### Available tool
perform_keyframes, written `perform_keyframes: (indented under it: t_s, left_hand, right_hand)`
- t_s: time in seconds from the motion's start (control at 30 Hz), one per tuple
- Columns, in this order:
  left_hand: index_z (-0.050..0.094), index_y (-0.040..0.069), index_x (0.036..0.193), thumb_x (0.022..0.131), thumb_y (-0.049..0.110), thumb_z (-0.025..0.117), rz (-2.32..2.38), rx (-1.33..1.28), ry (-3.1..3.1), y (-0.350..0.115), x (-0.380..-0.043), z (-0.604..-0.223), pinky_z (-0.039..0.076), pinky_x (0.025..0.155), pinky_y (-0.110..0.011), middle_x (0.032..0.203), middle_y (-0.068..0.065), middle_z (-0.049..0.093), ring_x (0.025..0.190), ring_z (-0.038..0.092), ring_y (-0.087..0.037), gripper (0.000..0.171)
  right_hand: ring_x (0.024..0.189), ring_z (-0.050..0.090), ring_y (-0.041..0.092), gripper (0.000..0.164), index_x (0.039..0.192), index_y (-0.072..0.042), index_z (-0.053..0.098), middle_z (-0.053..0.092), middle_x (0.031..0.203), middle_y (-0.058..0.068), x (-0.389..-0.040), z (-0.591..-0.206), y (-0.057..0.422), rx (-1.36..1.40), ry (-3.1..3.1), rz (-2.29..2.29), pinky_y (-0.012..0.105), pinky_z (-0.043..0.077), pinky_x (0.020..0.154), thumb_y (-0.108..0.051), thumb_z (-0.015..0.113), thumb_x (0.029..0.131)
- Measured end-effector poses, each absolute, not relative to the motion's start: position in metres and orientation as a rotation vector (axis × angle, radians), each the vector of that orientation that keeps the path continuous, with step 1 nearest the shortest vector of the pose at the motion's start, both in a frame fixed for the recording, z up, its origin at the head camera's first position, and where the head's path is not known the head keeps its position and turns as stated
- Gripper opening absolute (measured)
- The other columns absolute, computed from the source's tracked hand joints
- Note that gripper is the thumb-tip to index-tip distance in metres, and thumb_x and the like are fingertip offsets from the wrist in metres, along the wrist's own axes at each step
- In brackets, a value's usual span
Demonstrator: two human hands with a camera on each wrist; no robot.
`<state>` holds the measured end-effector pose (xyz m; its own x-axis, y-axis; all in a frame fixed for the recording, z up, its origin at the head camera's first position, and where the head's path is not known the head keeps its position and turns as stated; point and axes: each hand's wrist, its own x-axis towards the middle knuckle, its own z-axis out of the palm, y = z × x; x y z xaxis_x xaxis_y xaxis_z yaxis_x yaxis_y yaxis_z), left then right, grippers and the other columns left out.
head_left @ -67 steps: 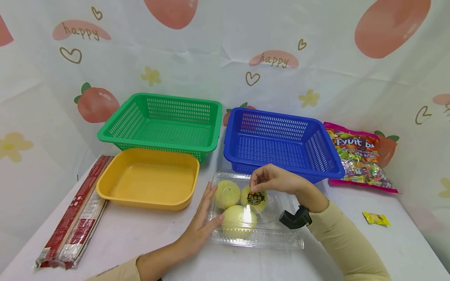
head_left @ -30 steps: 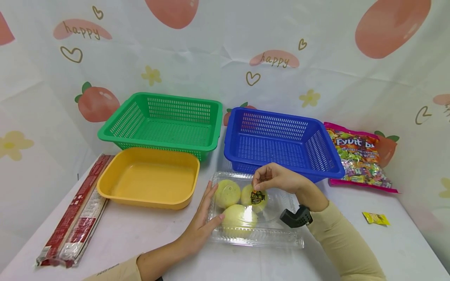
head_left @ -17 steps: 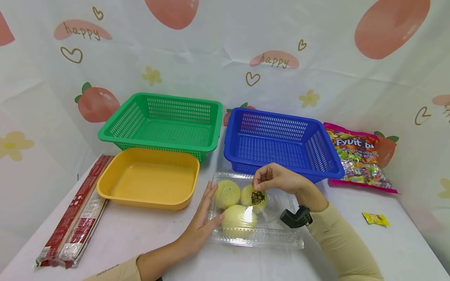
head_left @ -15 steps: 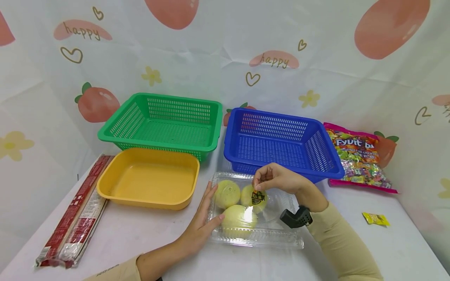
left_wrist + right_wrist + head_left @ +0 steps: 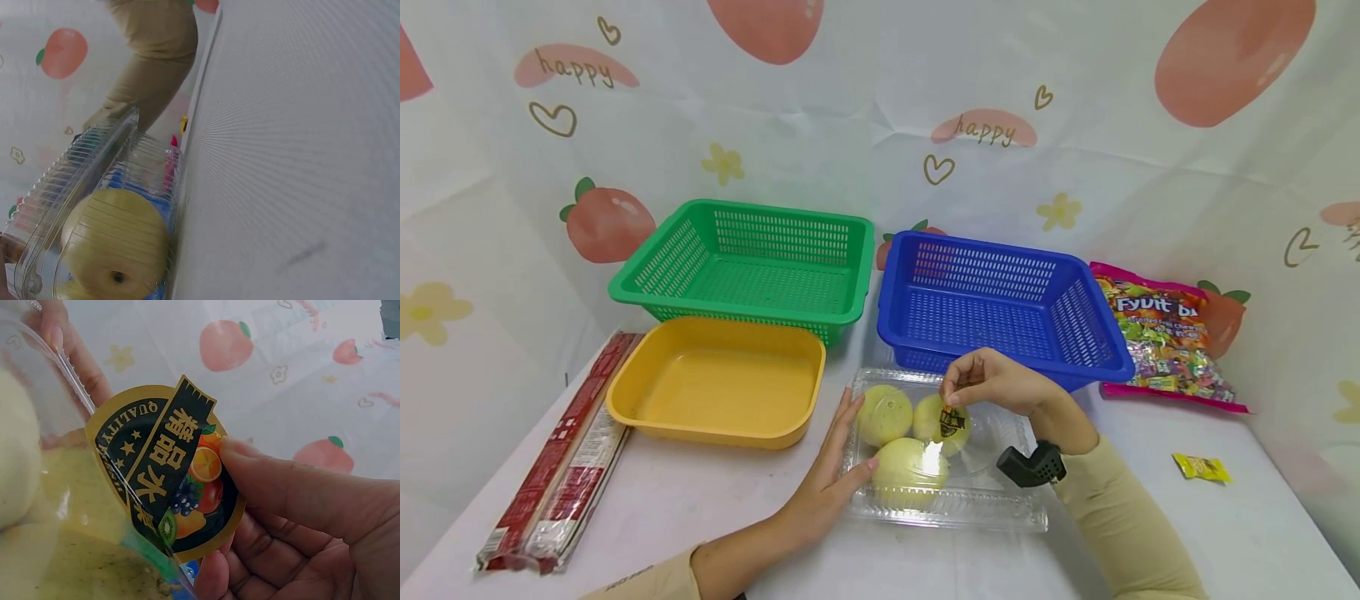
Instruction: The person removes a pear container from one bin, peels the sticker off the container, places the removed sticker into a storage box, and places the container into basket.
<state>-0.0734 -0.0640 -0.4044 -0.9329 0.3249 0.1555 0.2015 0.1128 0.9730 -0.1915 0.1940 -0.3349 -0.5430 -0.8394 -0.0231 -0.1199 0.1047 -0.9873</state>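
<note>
A clear plastic fruit box lies on the table with its lid down, holding three round pale-yellow fruits. My right hand is over the lid. Thumb and fingers pinch one edge of a black-and-gold sticker printed with fruit; the pinched side stands up from the plastic. My left hand rests along the box's left side, fingers straight, thumb on the lid. In the left wrist view, one fruit shows through the ribbed box wall, and most of that hand is hidden.
Behind the box are a blue basket and a green basket, with a yellow tub at left. Long red packets lie far left. A candy bag and a small yellow wrapped candy are at right.
My right hand has shifted slightly rightward with the pinched edge, and the sticker, flatter earlier, now tilts up and looks narrower. The left hand and the box have stayed put.
</note>
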Motion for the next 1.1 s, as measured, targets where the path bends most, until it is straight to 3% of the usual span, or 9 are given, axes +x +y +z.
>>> perform_keyframes:
  t_s: [1.1]
  left_hand:
    - [0.011,0.017,0.150,0.094,0.014,0.050,1.971,0.548,2.258,-0.0638,-0.0739,-0.4055,-0.001,0.112,-0.061,0.158,-0.004,-0.012,0.145,-0.009,-0.029,0.068]
  right_hand:
    - [0.078,0.059,0.004,0.022,0.085,-0.019,0.066,0.067,0.086,-0.010,-0.1940,-0.3391,0.1963,-0.917,1.729,-1.541,0.019,0.049,0.071,0.001,0.057,0.088]
